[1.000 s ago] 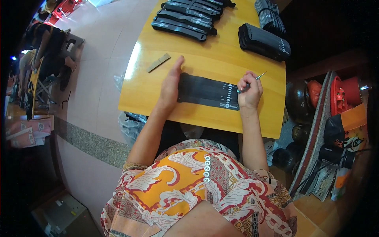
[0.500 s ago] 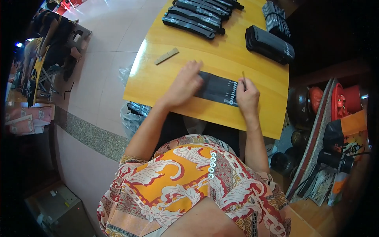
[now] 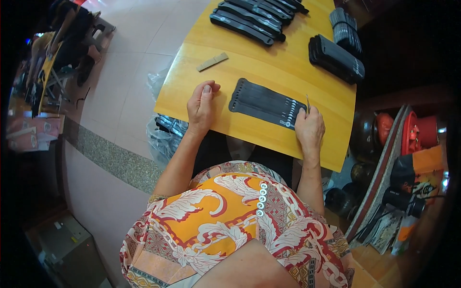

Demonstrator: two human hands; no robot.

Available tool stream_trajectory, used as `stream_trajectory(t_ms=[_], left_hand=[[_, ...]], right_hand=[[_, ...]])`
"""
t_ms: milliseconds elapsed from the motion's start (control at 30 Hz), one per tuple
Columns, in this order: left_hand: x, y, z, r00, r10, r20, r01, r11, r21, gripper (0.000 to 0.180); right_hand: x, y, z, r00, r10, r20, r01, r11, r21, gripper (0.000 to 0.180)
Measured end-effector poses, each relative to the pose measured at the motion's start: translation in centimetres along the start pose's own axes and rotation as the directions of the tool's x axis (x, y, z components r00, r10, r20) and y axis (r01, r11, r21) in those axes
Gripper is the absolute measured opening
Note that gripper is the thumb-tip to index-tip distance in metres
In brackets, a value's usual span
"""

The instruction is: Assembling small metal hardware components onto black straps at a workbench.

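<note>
While your right hand is closed around a thin tool, your left hand is half-curled, apparently empty. You seem to be positioning the strip; the next move probably calls for steadying its left end. It lies flat on the table, long axis left-to-right, printed end rightward and slightly nearer you.

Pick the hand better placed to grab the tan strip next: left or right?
Left, I'd judge. The left hand is nearer the tan strip and seems to hold nothing; the right hand grips a thin tool by the printed end of the black piece.
</note>
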State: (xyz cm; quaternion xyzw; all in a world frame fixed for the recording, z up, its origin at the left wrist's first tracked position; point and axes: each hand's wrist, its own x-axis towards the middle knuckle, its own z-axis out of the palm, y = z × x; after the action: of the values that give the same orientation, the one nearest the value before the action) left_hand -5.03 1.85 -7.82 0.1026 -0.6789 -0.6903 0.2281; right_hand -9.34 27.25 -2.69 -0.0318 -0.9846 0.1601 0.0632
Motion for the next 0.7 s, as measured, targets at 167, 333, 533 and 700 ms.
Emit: stream_trajectory(t_ms=[167,333,533,700], left_hand=[[-0.1,0.3,-0.6,0.998,-0.027,-0.053,0.021,0.993,-0.119,0.029],[-0.1,0.2,-0.9,1.0,-0.022,-0.003,0.021,0.99,-0.138,0.028],[-0.1,0.3,-0.8,0.999,-0.041,0.019,0.043,0.98,-0.193,0.025],[-0.2,0.1,-0.8,0.999,-0.031,0.007,0.032,0.983,-0.179,0.026]], right_hand=[[0.8,1.0,0.8,0.991,0.1,0.089,-0.106,0.992,0.067,0.028],[0.9,1.2,1.1,0.981,0.108,0.163,-0.142,0.966,0.217,0.027],[-0.5,-1.2,1.1,0.999,0.014,-0.048,-0.019,0.994,-0.106,0.025],[0.2,-0.1,1.3,0.999,-0.023,-0.046,0.023,1.0,-0.006,0.022]])
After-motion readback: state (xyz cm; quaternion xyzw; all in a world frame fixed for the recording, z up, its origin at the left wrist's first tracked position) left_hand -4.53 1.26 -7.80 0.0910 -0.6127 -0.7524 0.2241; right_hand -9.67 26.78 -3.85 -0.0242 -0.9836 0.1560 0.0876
